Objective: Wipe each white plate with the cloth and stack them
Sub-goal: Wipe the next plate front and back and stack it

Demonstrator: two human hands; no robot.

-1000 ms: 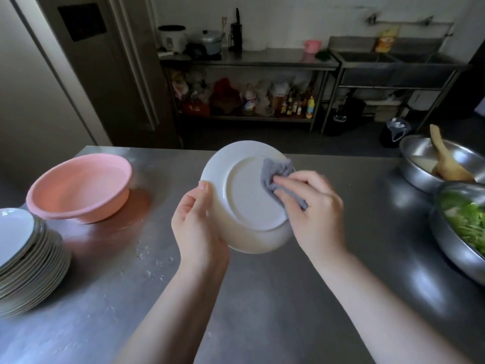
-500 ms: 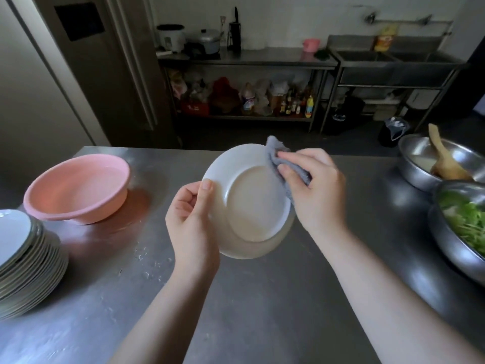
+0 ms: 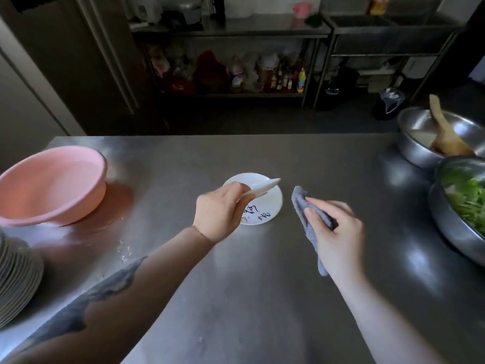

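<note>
My left hand (image 3: 219, 210) grips a white plate (image 3: 265, 186) by its near rim, held nearly edge-on and low over a second white plate (image 3: 270, 206) that lies flat on the steel counter (image 3: 262, 285) with dark writing on its face. The two plates look slightly apart at the far edge. My right hand (image 3: 337, 233) holds a grey cloth (image 3: 301, 206) just right of the plates, above the counter. A tall stack of white plates (image 3: 18, 274) stands at the left edge, partly cut off.
A pink basin (image 3: 49, 182) sits at the back left. Two steel bowls stand at the right: one with a wooden spoon (image 3: 430, 137), one with green vegetables (image 3: 462, 206). Small white specks lie on the counter near my left forearm. Shelves and a sink stand beyond.
The plate has come down from in front of me to just over the plate on the counter. My right hand took the cloth off it and moved right.
</note>
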